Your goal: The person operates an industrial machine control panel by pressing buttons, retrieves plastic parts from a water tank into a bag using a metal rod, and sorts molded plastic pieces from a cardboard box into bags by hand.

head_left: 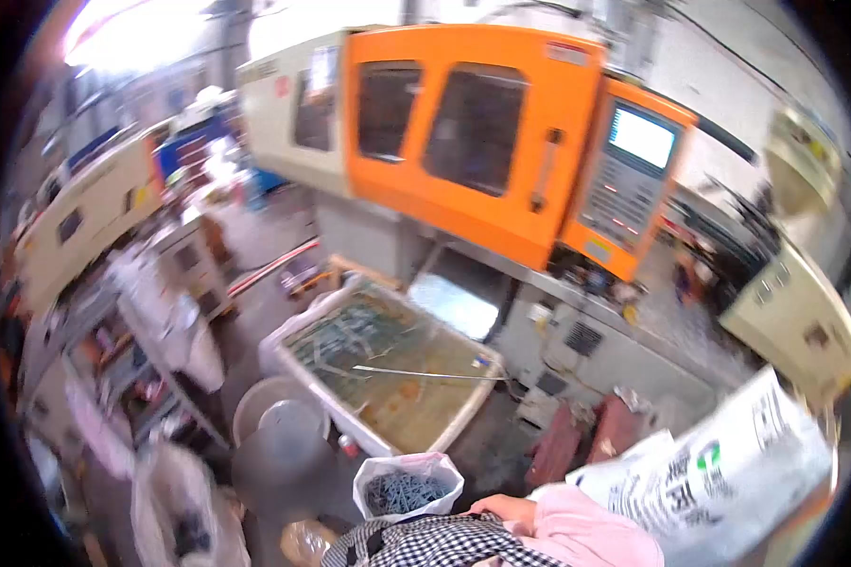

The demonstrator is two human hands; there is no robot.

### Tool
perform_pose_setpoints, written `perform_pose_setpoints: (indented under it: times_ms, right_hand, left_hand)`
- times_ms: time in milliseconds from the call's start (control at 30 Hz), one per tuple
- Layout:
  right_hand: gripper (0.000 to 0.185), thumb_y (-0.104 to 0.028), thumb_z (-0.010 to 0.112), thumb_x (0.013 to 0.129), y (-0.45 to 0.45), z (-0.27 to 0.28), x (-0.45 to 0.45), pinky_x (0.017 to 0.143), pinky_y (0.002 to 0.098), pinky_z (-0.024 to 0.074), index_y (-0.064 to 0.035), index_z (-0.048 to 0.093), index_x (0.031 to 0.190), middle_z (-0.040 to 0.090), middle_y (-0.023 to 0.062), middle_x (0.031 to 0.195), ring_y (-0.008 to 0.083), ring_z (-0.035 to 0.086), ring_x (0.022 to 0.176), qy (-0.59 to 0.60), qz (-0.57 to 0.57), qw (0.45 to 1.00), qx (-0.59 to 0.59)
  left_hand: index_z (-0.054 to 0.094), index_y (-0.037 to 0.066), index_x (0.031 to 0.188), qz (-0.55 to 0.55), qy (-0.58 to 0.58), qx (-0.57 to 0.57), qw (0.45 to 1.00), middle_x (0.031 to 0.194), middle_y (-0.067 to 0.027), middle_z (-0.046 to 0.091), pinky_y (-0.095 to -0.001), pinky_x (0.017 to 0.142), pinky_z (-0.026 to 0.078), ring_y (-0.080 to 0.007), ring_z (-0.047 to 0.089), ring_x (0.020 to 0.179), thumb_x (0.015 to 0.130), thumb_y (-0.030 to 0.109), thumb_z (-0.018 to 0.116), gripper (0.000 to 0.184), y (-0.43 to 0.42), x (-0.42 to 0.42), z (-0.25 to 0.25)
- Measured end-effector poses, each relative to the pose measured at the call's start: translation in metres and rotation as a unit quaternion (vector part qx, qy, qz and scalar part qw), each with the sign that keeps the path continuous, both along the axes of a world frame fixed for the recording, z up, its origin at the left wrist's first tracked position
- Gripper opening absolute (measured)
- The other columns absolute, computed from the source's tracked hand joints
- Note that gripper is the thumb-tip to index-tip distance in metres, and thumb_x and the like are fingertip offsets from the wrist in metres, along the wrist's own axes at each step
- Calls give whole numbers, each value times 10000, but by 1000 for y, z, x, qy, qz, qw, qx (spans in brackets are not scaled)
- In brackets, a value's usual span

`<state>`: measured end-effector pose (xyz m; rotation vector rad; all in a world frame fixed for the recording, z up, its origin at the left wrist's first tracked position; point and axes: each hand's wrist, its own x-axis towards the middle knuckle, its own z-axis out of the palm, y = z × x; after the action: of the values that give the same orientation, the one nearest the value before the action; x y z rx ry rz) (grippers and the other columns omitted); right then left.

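Observation:
My right hand (507,510), below a pink sleeve (591,529), lies against the black-and-white checked apron (425,542) at my waist. Its fingers point left over the cloth and look loosely stretched, with nothing visible in them. Just beyond the apron stands a white bag (361,490) filled with thin grey-blue plastic pieces (405,492). My left hand does not show. A tan, bag-like bundle (306,542) sits left of the apron, its contents unclear.
Ahead, a large white-rimmed tub (388,446) holds murky water, with a thin rod (425,374) across it. Behind stands an orange machine (444,203) with a lit screen (641,137). A printed white sack (728,472) is at right; buckets (255,406) and another bag (161,482) are left.

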<state>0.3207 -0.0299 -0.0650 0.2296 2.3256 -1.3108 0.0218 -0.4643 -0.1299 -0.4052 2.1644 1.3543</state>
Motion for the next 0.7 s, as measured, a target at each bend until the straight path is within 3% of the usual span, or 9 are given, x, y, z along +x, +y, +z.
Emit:
perform_pose_setpoints:
  times_ms: [100, 133, 333, 700]
  right_hand:
    - [585, -376, 676, 682, -19, 17, 29, 923, 365, 383, -57, 522, 1149, 547, 190, 1107, 325, 503, 1074, 122, -46, 991, -18]
    - [603, -362, 698, 656, -24, 12, 32, 934, 363, 375, -57, 523, 1147, 537, 192, 1117, 328, 491, 1086, 69, -81, 994, -31]
    - [601, -362, 686, 674, -39, 53, 39, 931, 361, 370, -59, 509, 1161, 529, 187, 1117, 319, 486, 1079, 55, -95, 993, -37]
    - [514, -332, 650, 728, -52, 103, 25, 852, 350, 409, -56, 515, 1141, 569, 152, 1029, 271, 531, 989, 52, -176, 982, -52]
  left_hand:
    - [670, 47, 745, -87, 14, 14, 996, 741, -97, 656, -383, 641, 500, -240, 643, 698, 710, 173, 606, 146, 48, -43, 16]
    - [670, 46, 748, -111, 16, 14, 994, 743, -97, 656, -382, 642, 499, -240, 643, 700, 711, 174, 606, 147, 61, -49, 19]
    - [669, 44, 763, -212, 5, 14, 977, 754, -99, 657, -379, 644, 498, -236, 642, 710, 714, 175, 606, 153, 115, -62, 26]
    - [668, 40, 790, -270, -15, -14, 963, 773, -103, 658, -374, 649, 495, -229, 639, 730, 721, 178, 606, 166, 142, -78, 29]
